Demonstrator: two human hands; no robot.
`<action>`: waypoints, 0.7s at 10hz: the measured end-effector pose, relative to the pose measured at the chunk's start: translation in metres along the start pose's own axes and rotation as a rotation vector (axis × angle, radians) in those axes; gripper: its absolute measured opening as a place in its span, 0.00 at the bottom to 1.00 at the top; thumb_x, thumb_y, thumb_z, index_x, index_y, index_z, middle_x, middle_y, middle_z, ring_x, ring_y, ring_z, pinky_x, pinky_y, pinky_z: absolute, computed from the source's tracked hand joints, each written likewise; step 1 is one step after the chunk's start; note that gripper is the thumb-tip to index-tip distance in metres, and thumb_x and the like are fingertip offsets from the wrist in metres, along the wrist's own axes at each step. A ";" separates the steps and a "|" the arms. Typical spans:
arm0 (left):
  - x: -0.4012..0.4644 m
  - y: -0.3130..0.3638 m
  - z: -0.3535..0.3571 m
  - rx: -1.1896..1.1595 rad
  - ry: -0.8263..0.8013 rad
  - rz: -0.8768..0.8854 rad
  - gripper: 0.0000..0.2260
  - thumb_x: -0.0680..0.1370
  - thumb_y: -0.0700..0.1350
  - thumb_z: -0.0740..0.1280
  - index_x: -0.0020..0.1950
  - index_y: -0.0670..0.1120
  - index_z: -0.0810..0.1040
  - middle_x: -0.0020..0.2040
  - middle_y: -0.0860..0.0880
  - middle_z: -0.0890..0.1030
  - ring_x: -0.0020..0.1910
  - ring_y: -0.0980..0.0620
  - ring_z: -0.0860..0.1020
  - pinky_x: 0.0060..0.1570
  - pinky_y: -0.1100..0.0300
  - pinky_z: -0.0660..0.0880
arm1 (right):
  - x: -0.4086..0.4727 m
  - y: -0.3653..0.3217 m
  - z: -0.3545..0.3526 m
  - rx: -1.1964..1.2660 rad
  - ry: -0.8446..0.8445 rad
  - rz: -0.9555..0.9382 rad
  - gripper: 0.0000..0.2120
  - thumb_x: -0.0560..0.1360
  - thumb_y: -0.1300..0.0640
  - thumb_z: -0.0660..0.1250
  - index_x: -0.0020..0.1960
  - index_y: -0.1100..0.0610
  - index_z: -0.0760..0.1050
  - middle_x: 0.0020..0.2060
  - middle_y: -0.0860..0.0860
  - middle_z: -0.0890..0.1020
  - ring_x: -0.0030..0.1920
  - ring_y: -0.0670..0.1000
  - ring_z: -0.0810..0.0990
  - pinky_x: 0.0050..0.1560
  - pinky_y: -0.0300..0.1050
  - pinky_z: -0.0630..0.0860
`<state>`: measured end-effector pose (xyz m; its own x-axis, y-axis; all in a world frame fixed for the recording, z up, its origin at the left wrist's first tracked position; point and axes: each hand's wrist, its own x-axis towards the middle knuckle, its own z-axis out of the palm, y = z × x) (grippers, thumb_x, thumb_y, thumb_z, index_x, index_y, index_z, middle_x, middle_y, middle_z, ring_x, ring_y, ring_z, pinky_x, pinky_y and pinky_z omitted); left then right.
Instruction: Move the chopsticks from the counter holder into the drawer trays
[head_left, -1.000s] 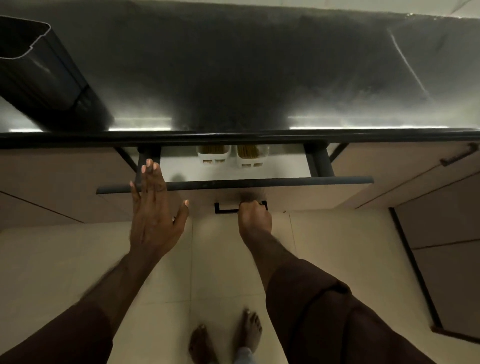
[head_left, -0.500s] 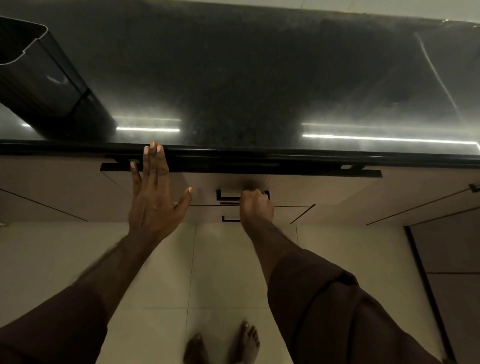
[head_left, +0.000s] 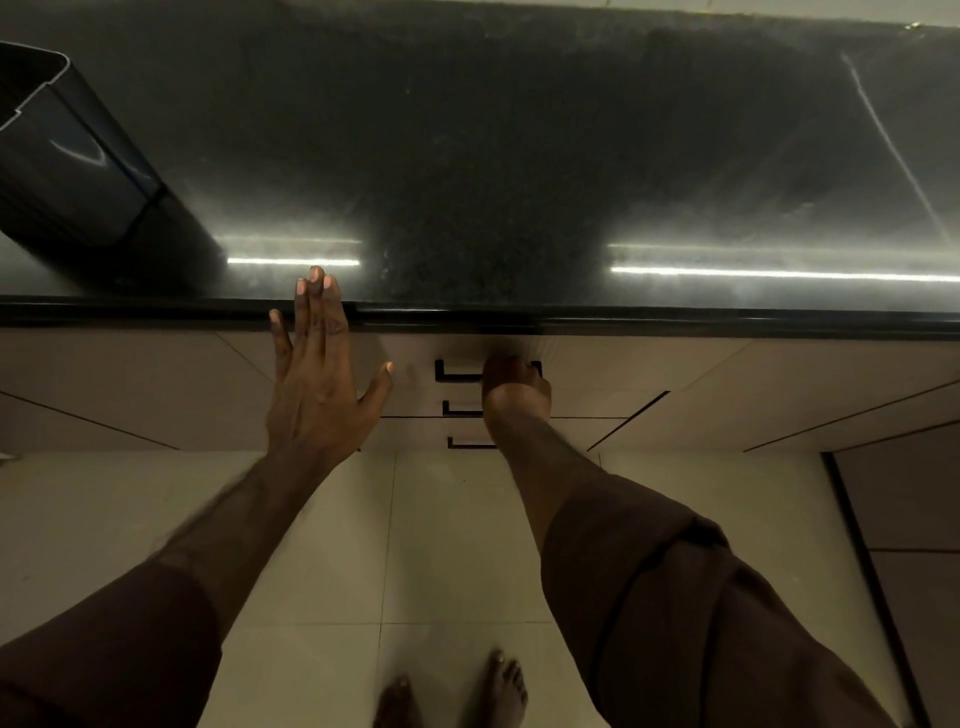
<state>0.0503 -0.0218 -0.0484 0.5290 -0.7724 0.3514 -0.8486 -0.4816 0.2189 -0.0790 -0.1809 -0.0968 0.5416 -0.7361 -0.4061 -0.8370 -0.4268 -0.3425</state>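
Bare feet (head_left: 452, 696) stand on pale floor tiles (head_left: 441, 545) at 6 o'clock. The right hand (head_left: 514, 387) curls round the black bar handle (head_left: 457, 370) of the shut beige top drawer (head_left: 597, 374). The left hand (head_left: 317, 369), at 10 o'clock from it, is flat with fingers straight across the glossy black stone worktop (head_left: 519, 156) edge. An empty dark plastic holder (head_left: 67, 156) stands at far 10 o'clock; no chopsticks show.

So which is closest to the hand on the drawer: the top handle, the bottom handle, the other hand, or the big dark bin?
From the right hand, in the head view:
1. Top handle, under its fingers.
2. Bottom handle, just below, beside the wrist.
3. Left hand, off to the left, flat against the cabinet front.
4. Dark bin, far left, up on the counter.
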 end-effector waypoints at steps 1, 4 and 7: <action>0.001 -0.001 0.001 0.003 -0.004 0.011 0.42 0.77 0.56 0.62 0.77 0.40 0.38 0.79 0.43 0.42 0.79 0.46 0.42 0.76 0.45 0.41 | 0.002 -0.006 -0.006 -0.020 0.019 0.024 0.11 0.79 0.61 0.62 0.61 0.58 0.74 0.57 0.58 0.79 0.57 0.58 0.78 0.57 0.54 0.76; 0.005 0.000 -0.008 0.017 -0.019 0.031 0.42 0.77 0.57 0.60 0.77 0.40 0.37 0.79 0.41 0.44 0.79 0.45 0.42 0.76 0.44 0.42 | 0.002 -0.006 -0.016 -0.058 0.026 -0.037 0.13 0.79 0.60 0.63 0.62 0.58 0.72 0.56 0.58 0.78 0.55 0.57 0.77 0.52 0.50 0.74; 0.001 0.020 -0.022 -0.054 -0.041 0.045 0.41 0.77 0.57 0.60 0.78 0.42 0.37 0.80 0.42 0.43 0.79 0.46 0.41 0.76 0.45 0.40 | -0.029 -0.006 -0.019 -0.092 0.168 -0.249 0.08 0.79 0.59 0.63 0.57 0.57 0.75 0.46 0.56 0.80 0.43 0.53 0.79 0.46 0.50 0.79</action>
